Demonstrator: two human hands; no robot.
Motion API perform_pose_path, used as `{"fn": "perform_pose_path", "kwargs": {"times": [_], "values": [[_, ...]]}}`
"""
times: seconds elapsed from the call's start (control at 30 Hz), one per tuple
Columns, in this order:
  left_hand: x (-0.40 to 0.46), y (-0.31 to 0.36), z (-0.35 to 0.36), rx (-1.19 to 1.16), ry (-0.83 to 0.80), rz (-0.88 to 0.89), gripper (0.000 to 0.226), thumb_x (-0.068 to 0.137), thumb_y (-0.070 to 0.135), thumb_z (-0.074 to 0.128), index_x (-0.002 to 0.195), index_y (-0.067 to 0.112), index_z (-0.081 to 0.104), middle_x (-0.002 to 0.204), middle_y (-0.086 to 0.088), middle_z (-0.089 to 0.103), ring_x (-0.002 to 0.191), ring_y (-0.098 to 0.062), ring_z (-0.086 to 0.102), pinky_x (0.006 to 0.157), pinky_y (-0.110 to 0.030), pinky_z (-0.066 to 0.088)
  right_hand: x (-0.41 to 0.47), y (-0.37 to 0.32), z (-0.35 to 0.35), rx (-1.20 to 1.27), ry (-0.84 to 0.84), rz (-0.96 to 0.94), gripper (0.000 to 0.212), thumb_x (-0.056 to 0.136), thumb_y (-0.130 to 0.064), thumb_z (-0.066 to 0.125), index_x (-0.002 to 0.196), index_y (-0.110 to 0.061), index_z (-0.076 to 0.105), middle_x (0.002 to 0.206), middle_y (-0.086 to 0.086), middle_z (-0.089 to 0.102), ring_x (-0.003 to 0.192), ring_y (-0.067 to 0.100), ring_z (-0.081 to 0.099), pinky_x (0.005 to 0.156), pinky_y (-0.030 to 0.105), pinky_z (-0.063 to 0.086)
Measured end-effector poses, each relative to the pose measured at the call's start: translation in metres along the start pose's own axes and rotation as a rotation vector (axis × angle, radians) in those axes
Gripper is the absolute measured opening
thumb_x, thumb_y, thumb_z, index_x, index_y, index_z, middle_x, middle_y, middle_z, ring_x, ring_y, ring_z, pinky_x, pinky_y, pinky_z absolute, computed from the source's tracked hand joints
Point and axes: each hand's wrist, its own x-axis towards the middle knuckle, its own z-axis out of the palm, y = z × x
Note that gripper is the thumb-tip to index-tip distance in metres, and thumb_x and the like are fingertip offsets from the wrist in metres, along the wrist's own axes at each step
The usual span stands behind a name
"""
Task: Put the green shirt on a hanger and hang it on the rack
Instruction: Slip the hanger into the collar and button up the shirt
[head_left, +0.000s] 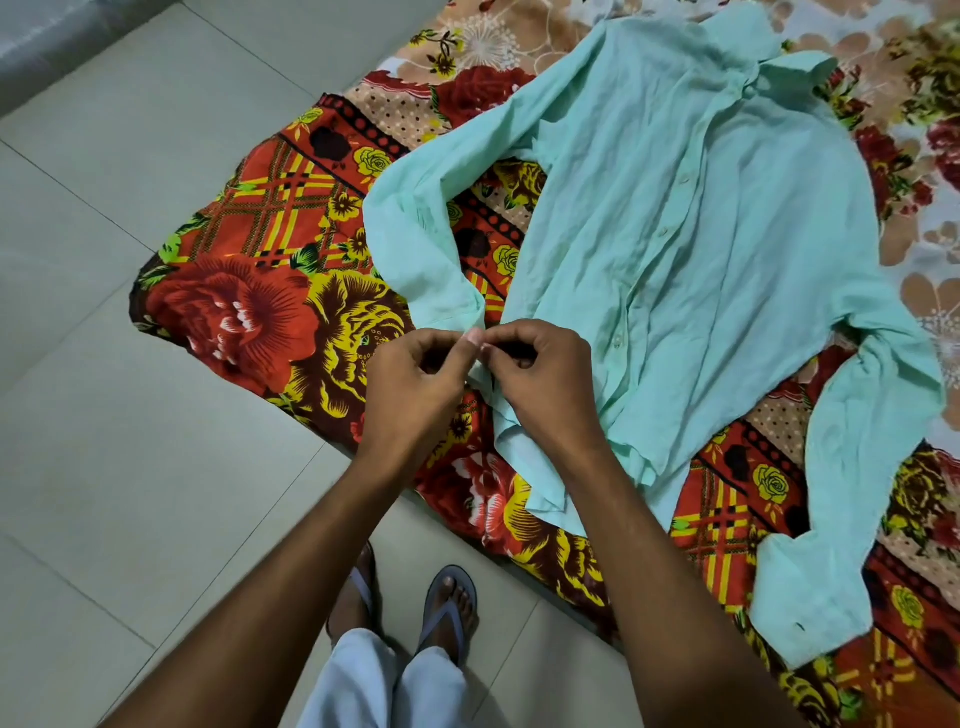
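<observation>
The pale mint-green, long-sleeved button-up cotton shirt (691, 218) lies spread front-up on a red, yellow and brown floral bedsheet (249, 291) covering the bed, collar away from the person, sleeves bent outward. The left hand (415, 379) and right hand (540, 379) meet at the shirt's near hem edge, fingers curled, thumb and forefinger of each pinching the fabric there. Grey flip-flops (449, 608) stand on the pale tiled floor (104, 467).
</observation>
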Motion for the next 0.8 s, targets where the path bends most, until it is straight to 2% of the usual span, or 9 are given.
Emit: {"fn": "perform_pose_path", "kwargs": {"times": [0.13,0.23,0.33,0.43,0.5,0.57,0.63,0.7,0.8], "values": [[0.005,-0.005,-0.003,-0.126,-0.002,-0.13,0.015,0.096,0.023,0.071,0.098,0.01,0.079,0.087,-0.002,0.079,0.082,-0.016,0.075,0.073,-0.031,0.06,-0.001,0.001,0.003,0.059,-0.029,0.063,0.01,0.089,-0.023,0.078,0.093,-0.013,0.079,0.086,-0.004,0.078,0.081,0.009,0.074,0.077,0.026,0.061],[0.006,-0.008,-0.003,-0.145,-0.032,-0.13,0.015,0.098,0.02,0.069,0.099,0.008,0.077,0.088,-0.005,0.078,0.081,-0.018,0.075,0.071,-0.026,0.058,0.003,-0.001,0.0,0.126,-0.073,0.136,0.008,0.088,-0.018,0.078,0.091,-0.011,0.079,0.083,-0.001,0.078,0.078,0.01,0.074,0.071,0.019,0.058],[0.006,-0.011,-0.003,-0.116,-0.057,-0.102,0.014,0.099,0.018,0.067,0.097,0.008,0.075,0.085,-0.006,0.077,0.077,-0.017,0.073,0.069,-0.029,0.058,0.006,-0.005,-0.002,0.187,-0.099,0.261,0.003,0.086,-0.011,0.077,0.084,-0.009,0.078,0.078,0.002,0.078,0.073,0.011,0.073,0.068,0.018,0.056],[0.007,-0.017,-0.003,-0.01,-0.062,-0.033,0.013,0.098,0.019,0.067,0.095,0.009,0.075,0.084,-0.004,0.076,0.077,-0.02,0.072,0.07,-0.041,0.06,0.011,-0.013,0.0,0.314,-0.108,0.418,0.011,0.082,0.001,0.073,0.073,-0.005,0.074,0.065,0.004,0.073,0.061,0.012,0.066,0.063,0.021,0.055],[0.009,-0.019,-0.003,0.097,-0.028,0.048,0.009,0.095,0.018,0.07,0.096,0.01,0.074,0.084,0.001,0.075,0.077,-0.013,0.07,0.07,-0.038,0.058,0.016,-0.014,0.001,0.308,-0.172,0.454,0.017,0.085,0.005,0.069,0.071,-0.005,0.071,0.05,-0.005,0.064,0.047,0.003,0.057,0.055,0.016,0.048],[0.009,-0.019,-0.005,0.204,-0.011,0.12,0.015,0.091,0.017,0.073,0.104,0.013,0.068,0.083,0.003,0.073,0.076,-0.007,0.068,0.067,-0.03,0.054,0.018,-0.012,0.002,0.181,-0.256,0.462,0.014,0.089,0.001,0.067,0.077,-0.002,0.07,0.04,-0.012,0.057,0.04,-0.002,0.052,0.053,0.015,0.042],[0.009,-0.022,-0.006,0.299,-0.057,0.178,0.029,0.089,0.018,0.077,0.111,0.016,0.058,0.082,0.002,0.072,0.075,-0.013,0.065,0.066,-0.031,0.05,0.016,-0.004,0.005,0.054,-0.234,0.434,0.011,0.086,-0.011,0.072,0.082,-0.002,0.075,0.054,-0.009,0.066,0.054,0.003,0.061,0.06,0.022,0.048],[0.008,-0.025,-0.006,0.421,-0.069,0.26,0.033,0.088,0.022,0.077,0.113,0.019,0.056,0.087,0.001,0.067,0.081,-0.02,0.058,0.071,-0.04,0.048,0.011,0.002,0.006,-0.11,-0.14,0.343,0.01,0.081,-0.022,0.078,0.08,-0.012,0.077,0.069,-0.002,0.073,0.068,0.012,0.068,0.068,0.027,0.053],[0.01,-0.029,-0.006,0.52,-0.02,0.368,0.032,0.086,0.018,0.077,0.115,0.018,0.064,0.098,-0.003,0.057,0.095,-0.024,0.051,0.079,-0.045,0.045,0.005,0.006,0.007,-0.104,-0.06,0.19,0.008,0.082,-0.016,0.081,0.085,-0.014,0.074,0.074,0.0,0.072,0.067,0.009,0.066,0.069,0.02,0.055]]}}
